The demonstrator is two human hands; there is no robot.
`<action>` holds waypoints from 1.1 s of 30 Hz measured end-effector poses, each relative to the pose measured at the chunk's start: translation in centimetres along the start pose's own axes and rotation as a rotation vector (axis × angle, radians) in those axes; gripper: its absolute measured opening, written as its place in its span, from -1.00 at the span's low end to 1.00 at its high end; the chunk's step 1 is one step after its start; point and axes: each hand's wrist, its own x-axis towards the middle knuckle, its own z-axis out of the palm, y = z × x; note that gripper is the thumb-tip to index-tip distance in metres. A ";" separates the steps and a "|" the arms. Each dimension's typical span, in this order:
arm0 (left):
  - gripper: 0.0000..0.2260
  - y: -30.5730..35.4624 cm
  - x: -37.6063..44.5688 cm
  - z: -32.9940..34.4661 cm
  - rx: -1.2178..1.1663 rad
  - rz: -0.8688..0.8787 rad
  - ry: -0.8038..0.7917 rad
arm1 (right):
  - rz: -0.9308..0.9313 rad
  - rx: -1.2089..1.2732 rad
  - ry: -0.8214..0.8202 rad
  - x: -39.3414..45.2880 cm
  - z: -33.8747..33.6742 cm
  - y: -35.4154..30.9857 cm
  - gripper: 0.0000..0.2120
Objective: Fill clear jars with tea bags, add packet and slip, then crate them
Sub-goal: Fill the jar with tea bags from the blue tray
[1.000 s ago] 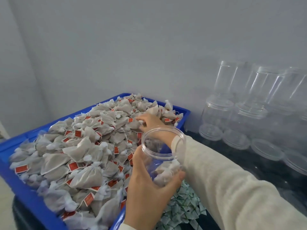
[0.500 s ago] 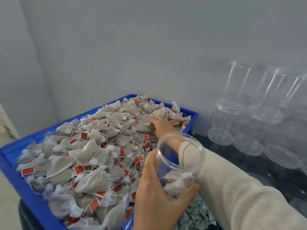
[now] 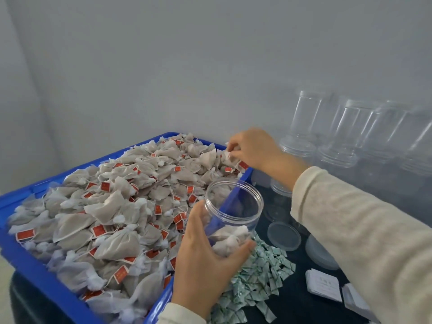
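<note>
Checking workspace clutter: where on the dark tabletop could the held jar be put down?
Bare dark table lies between the green-white packet pile and the white paper slips. Elsewhere is crowded: clear round lids and stacked empty clear jars fill the far right; the blue crate brims with tea bags.

You are reading no legible text anywhere | red tags [image 3: 25, 235] on the tea bags in the blue crate [image 3: 35, 272] are showing faint marks too small to read | white slips [image 3: 323, 285] near right are bearing blurred print | green-patterned packets [image 3: 257, 274] are showing nothing readable
</note>
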 end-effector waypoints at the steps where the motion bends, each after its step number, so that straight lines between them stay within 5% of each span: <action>1: -0.15 0.1 0.0 0.0 0.004 -0.006 -0.003 | 0.001 0.059 0.043 -0.5 -1.2 -0.3 -0.83; 6: -0.09 0.2 -0.1 -0.1 0.015 -0.002 -0.014 | 0.066 0.495 0.177 -3.2 -6.4 -2.3 -0.95; 12: -0.07 0.2 0.1 0.0 -0.030 -0.041 -0.020 | 0.138 0.959 0.203 -7.4 -7.5 -4.8 -0.83; 17: -0.04 0.3 0.2 -0.2 -0.016 -0.064 -0.005 | 0.113 0.850 0.170 -10.0 -5.1 -5.9 -0.76; 22: -0.04 0.5 0.1 -0.2 -0.004 -0.074 -0.007 | 0.061 0.694 0.034 -11.3 -4.8 -5.9 -0.91; 25: -0.04 0.3 0.1 -0.1 -0.008 -0.062 -0.009 | -0.005 0.599 -0.103 -11.2 -5.8 -5.9 -0.99; 33: -0.05 -0.2 0.1 0.0 0.012 -0.050 -0.010 | -0.049 0.372 -0.452 -10.2 -6.7 -7.1 -0.80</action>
